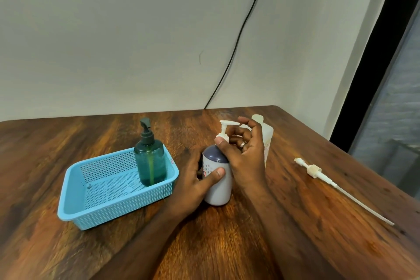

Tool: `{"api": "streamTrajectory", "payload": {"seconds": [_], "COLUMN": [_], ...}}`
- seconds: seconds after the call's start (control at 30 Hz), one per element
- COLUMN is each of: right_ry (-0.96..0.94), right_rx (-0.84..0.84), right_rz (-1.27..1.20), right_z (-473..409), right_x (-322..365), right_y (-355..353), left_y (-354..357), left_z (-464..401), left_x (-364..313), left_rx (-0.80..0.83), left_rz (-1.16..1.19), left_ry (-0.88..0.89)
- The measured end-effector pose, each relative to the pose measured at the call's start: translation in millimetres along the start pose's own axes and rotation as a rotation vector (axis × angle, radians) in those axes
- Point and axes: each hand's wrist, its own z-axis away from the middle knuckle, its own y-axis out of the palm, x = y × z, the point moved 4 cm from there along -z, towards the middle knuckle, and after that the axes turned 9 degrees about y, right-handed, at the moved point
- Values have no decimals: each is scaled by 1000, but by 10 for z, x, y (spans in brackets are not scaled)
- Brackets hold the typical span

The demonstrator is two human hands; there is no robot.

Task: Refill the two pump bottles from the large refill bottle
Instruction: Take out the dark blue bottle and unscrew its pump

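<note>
Hands are both working on the white pump bottle (218,179), which is standing upright on the wooden counter (227,245) just right of the blue mesh basket (113,188). The left hand (193,186) is wrapping the bottle's body from the left, thumb pressing across its printed front, bracing it. The right hand (245,154) is sitting above and to the right, curled partway shut — its thumb is lying against the white pump collar (221,137) at the neck while the fingertips are reaching up to the pump's spout. The bottle's long axis is running straight up, so the collar lies directly under the right hand's grip and any twist would be turning about that vertical line; judging by the pose, unscrewing or tightening the pump looks like the step in hand. The large refill bottle (267,141) is standing uncapped right behind the right hand, partly hidden by it. The teal pump bottle (150,161) is waiting upright in the basket's far right corner — nearer the left hand. A loose white pump with its long dip tube (336,185) is lying on the counter well to the right.
</note>
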Motion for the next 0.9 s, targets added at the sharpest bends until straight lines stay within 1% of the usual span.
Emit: {"api": "streamTrajectory", "payload": {"seconds": [0.1,0.27,0.37,0.47,0.63,0.8,0.9], "right_ry": [16,66,-8,-34,-23,-50,-80], "right_rx": [-25,33,-44,-84,-17,-117,-147], "right_rz": [27,-23,101,113,34,175,167], "right_z": [-2,15,46,46,59,52,46], "right_x": [-12,-17,46,61,48,51,72], "right_y": [-12,25,30,5,18,14,-11], "left_y": [6,-2,-1,7,-2,-2,9], "left_z": [-1,-6,-6,-7,-8,-2,-9], "left_x": [0,-2,0,6,17,40,30], "left_rx": [1,-9,-13,-4,-2,13,25], "left_rz": [13,22,-9,-21,2,5,9], "left_ry": [-17,-27,-18,-18,-15,-36,-36]}}
